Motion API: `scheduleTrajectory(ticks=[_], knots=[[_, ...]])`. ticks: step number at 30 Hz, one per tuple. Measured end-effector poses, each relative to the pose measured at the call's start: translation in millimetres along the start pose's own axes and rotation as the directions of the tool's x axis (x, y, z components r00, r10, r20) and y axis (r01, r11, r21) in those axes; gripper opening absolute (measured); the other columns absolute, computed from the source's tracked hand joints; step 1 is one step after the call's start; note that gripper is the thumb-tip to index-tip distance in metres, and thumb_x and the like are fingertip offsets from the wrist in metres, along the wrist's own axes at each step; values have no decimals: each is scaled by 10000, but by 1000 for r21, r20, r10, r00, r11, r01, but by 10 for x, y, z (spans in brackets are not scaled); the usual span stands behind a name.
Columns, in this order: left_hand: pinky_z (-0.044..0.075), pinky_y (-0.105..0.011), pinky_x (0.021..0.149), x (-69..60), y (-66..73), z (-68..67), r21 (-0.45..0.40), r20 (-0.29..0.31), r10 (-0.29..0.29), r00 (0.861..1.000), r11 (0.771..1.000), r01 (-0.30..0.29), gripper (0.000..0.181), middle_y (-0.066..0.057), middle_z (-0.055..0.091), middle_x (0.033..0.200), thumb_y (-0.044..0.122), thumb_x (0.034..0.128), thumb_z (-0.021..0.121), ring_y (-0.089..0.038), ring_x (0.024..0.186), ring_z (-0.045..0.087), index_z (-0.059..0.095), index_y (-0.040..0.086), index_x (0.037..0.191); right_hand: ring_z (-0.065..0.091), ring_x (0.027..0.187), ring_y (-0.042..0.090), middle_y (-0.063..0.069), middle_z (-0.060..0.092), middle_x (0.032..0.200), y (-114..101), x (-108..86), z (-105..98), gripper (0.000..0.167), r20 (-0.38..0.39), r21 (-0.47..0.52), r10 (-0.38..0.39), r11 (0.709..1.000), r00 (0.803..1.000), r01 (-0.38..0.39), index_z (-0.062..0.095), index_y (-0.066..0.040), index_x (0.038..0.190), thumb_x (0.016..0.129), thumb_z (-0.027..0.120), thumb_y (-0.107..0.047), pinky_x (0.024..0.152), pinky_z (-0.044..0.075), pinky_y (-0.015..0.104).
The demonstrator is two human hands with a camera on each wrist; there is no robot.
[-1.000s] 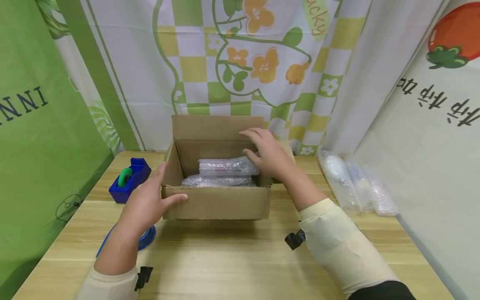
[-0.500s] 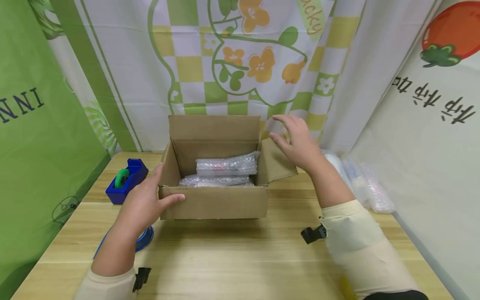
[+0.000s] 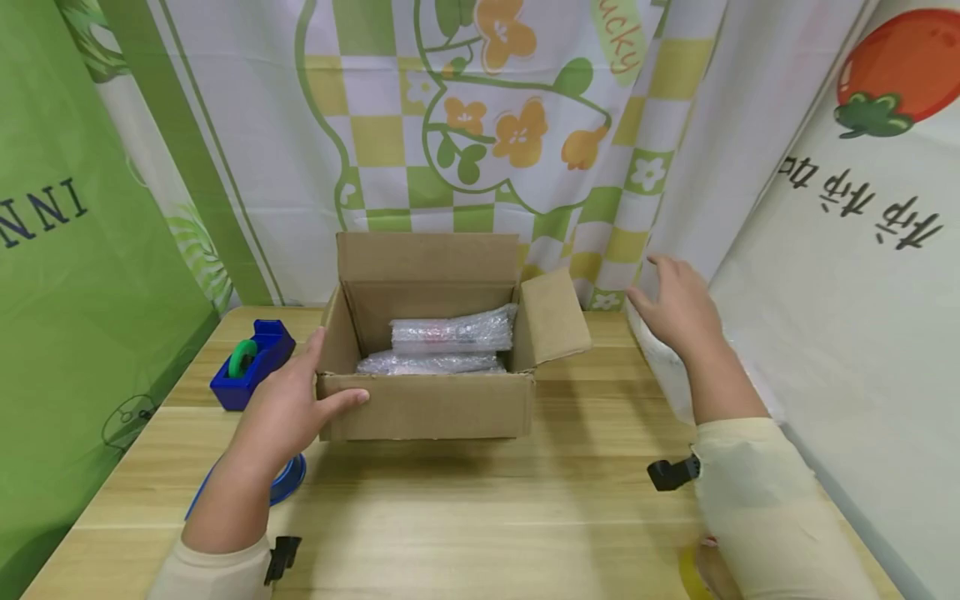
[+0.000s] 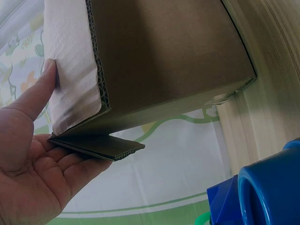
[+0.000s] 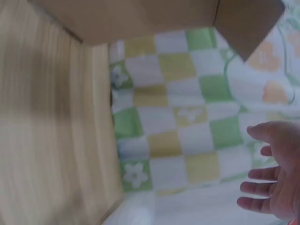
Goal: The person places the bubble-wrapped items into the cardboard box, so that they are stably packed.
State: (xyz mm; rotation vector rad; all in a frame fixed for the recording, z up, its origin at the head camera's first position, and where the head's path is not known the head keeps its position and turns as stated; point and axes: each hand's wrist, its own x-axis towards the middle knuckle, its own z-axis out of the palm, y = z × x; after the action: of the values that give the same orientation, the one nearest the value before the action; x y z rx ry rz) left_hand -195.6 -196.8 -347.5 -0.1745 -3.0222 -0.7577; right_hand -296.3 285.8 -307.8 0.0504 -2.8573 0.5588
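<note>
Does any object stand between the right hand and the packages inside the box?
Yes: the right wall and outward-folded flap of the box stand between the right hand and the packages. From above, nothing visible blocks the opening.

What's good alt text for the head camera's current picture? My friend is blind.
An open cardboard box holding bubble-wrapped packages sits on a wooden table, a person's left hand gripping its near left corner. The empty right hand hangs near clear packaging; a blue tape dispenser stands at left.
</note>
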Motion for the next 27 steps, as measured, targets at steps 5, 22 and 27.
scheduleTrajectory(ticks=[5, 22, 27], knots=[[379, -650, 1032, -10, -14, -1, 4, -2, -4, 1000, 1000, 4, 1151, -257, 204, 1595, 730, 823, 578, -530, 1348, 352, -16, 106, 1587, 292, 1317, 567, 383, 317, 1444, 286, -45, 101, 786, 53, -57, 74, 996, 996, -71, 260, 39, 1508, 990, 464, -516, 1048, 298, 685], [377, -653, 1033, 4, -12, 9, -11, -5, -4, 1000, 1000, 4, 1154, -261, 213, 1592, 731, 820, 582, -533, 1343, 358, -7, 103, 1588, 361, 1159, 684, 481, 340, 1315, 998, -232, 531, 907, 310, -175, 268, 959, 912, -222, 259, 149, 1425, 901, 610, -502, 875, 412, 714], [377, -654, 1032, 5, -4, 4, -10, -4, -4, 1000, 1000, 4, 1155, -267, 210, 1590, 734, 820, 580, -537, 1339, 360, -14, 109, 1588, 322, 1188, 689, 493, 315, 1344, 1090, -265, 604, 874, 327, -180, 273, 958, 905, -223, 273, 162, 1417, 898, 636, -440, 921, 375, 742]])
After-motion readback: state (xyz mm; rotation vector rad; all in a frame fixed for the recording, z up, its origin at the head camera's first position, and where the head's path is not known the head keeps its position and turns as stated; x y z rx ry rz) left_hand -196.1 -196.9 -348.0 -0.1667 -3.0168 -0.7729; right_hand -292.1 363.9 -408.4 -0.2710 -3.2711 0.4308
